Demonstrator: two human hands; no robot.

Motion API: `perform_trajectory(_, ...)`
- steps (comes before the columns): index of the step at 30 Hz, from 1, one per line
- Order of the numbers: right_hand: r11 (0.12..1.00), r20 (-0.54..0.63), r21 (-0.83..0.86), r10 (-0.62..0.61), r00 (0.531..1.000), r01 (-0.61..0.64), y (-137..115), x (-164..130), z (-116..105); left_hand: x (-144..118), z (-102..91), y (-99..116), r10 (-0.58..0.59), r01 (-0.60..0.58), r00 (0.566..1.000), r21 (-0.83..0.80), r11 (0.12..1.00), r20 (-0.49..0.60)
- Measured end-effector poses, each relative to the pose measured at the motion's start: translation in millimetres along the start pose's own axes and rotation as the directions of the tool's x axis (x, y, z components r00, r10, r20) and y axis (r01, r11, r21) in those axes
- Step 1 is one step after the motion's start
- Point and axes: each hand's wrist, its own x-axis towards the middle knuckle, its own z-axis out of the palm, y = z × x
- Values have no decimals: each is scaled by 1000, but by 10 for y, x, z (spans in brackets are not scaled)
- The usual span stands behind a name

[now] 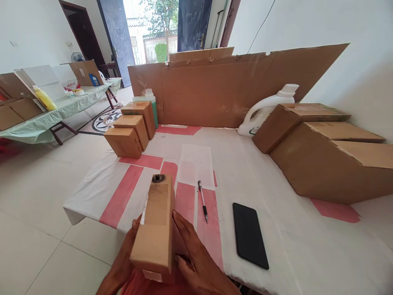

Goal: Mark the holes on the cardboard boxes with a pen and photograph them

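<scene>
A tall narrow cardboard box stands on the near edge of the table, with a dark round mark on its far top end. My left hand presses against its left side and my right hand lies flat against its right side, so both hold it. A pen lies just to the right of it on the white and red table cover. A black phone lies flat further right.
Three small cardboard boxes stand in a row at the far left, with a green bottle behind them. Large boxes and a white jug fill the right. A cardboard sheet stands along the back. Another table stands at left.
</scene>
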Motion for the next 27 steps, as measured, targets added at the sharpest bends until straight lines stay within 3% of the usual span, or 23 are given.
perform_trajectory(3, 992, -74, 97, -72, 995, 79, -383, 108, -239, -57, -297, 48, 94, -69, 989, 208, 976, -115)
perform_trajectory(6, 975, -213, 160, -116, 970, 151, -569, 335, -323, 14, -376, 125, 174, -131, 979, 320, 938, -109)
perform_trajectory(12, 953, -375, 282, 1, 927, 113, -306, 736, -325, 380, 76, 491, 134, -166, 986, 507, 846, 99)
perform_trajectory(15, 963, -373, 259, 30, 927, 73, -203, 743, -363, 628, 214, 534, 192, -171, 981, 539, 825, 17)
perform_trajectory(18, 974, -321, 222, 116, 940, -45, -153, 690, -330, 899, 241, 466, 320, -233, 944, 525, 819, -81)
perform_trajectory(20, 970, -295, 194, 198, 935, -145, -119, 666, -258, 1067, 249, 415, 334, -287, 943, 493, 821, -7)
perform_trajectory(23, 953, -318, 175, 293, 902, -248, -61, 682, -163, 1254, 303, 367, 239, -317, 943, 418, 852, 230)
perform_trajectory(25, 949, -356, 192, 304, 884, -249, -31, 728, -170, 1321, 368, 340, 218, -334, 918, 347, 876, 333)
perform_trajectory(27, 951, -367, 218, 290, 884, -221, -19, 798, -236, 1344, 423, 306, 252, -360, 903, 290, 887, 349)
